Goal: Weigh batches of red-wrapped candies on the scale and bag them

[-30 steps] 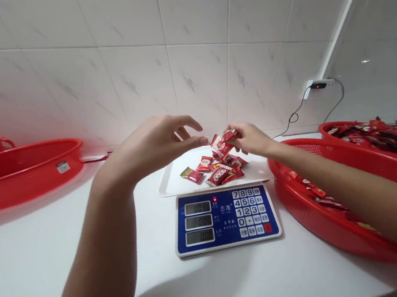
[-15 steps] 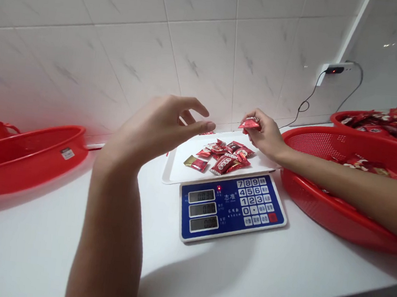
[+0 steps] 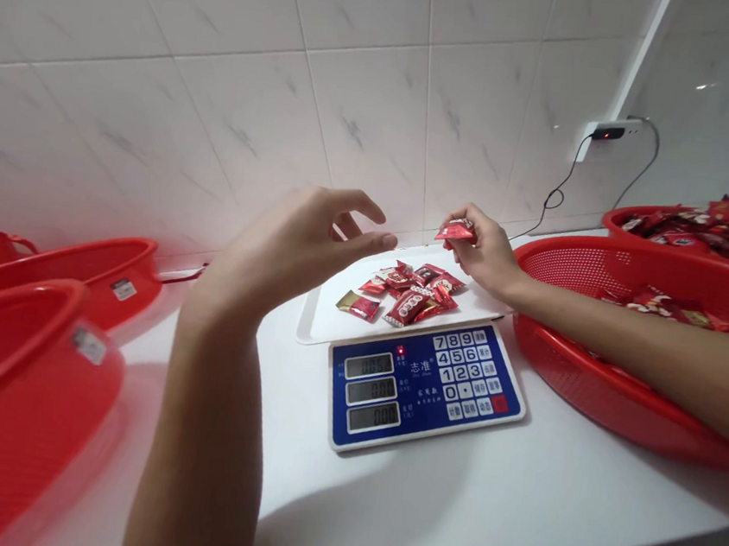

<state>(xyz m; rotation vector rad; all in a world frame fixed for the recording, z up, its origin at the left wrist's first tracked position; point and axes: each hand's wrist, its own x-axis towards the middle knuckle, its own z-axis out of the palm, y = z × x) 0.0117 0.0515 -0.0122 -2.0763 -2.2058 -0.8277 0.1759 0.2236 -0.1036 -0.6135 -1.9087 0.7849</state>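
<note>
My right hand (image 3: 485, 249) pinches a small red wrapped packet (image 3: 456, 230) above the right side of the white scale tray (image 3: 315, 324). Several red packets (image 3: 408, 304), one with a gold end, lie in a loose pile on that tray. Nothing is in my left hand (image 3: 316, 237), which hovers over the tray's left side with thumb and fingers apart. In front of the tray is the scale's blue panel (image 3: 416, 404), with number keys and three small displays.
On the right stand a red perforated basket (image 3: 575, 253) with packets inside and a fuller red basket (image 3: 624, 219) behind it. Two red baskets are at the left, the nearer basket (image 3: 17, 410) overlapping the other. A cable (image 3: 556, 189) hangs from a wall socket.
A second red basket has come into view at the near left. The reading on the top display has changed. Both hands hold almost the same positions, the packet still in my right.
</note>
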